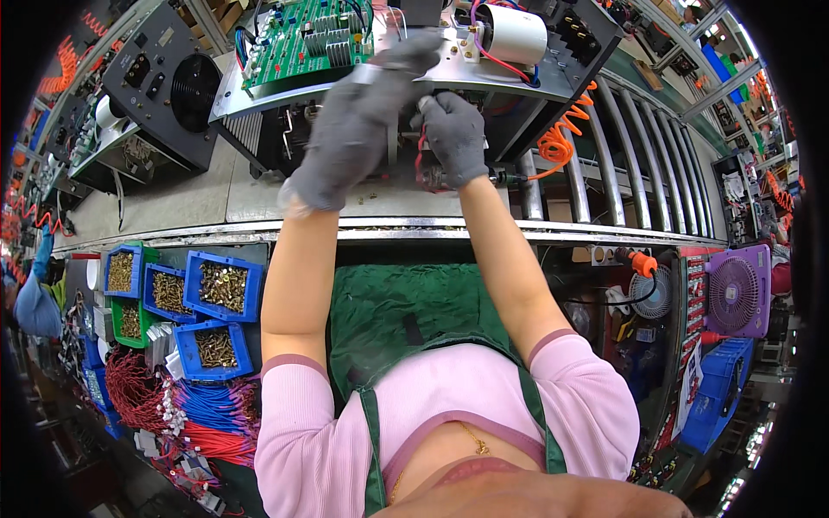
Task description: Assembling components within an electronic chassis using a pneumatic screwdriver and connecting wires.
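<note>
My left hand (354,129), in a grey glove, reaches over the front edge of an open metal chassis (406,84). Its fingers are smeared by motion, so what they hold, if anything, does not show. My gloved right hand (455,136) is closed in front of the chassis, just below that edge; what lies inside its fingers is hidden. A red wire (420,160) hangs beside it. Under the right wrist, a black hose fitting (501,176) joins an orange coiled air hose (555,142). The chassis carries a green circuit board (298,52) and a white cylinder (515,34).
A second dark chassis with a fan (194,93) stands at the left. Metal rollers (609,164) run along the right. Blue bins (226,287) of screws sit near the bench's left front, above red wire bundles (134,388) and blue wires (207,404). A purple fan (736,292) is at the right.
</note>
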A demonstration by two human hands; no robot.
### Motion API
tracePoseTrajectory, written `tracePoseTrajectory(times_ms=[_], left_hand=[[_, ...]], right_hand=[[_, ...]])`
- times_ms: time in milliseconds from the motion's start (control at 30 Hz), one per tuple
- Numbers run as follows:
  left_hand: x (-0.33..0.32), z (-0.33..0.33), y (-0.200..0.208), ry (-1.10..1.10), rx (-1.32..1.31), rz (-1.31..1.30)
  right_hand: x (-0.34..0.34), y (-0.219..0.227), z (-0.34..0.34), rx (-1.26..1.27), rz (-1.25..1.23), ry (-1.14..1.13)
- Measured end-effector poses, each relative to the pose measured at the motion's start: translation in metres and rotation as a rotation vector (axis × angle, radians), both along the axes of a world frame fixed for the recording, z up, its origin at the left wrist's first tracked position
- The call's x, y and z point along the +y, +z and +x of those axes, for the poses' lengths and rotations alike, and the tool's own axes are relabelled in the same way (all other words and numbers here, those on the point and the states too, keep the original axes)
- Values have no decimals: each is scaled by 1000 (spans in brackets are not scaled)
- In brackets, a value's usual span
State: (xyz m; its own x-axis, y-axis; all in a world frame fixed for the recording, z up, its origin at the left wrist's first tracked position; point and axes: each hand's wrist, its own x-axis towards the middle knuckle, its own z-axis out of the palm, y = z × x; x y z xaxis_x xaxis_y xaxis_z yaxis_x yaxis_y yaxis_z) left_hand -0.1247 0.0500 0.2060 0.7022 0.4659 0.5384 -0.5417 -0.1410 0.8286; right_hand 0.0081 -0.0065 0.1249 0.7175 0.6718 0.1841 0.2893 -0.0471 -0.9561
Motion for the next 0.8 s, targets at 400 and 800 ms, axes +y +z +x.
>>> tracePoseTrajectory(times_ms=[400,800], left_hand=[[56,37,4,649,581,1205],[54,56,0,740,686,1441]], right_hand=[[25,-28,18,77,290,11],[2,-3,14,815,457,423]])
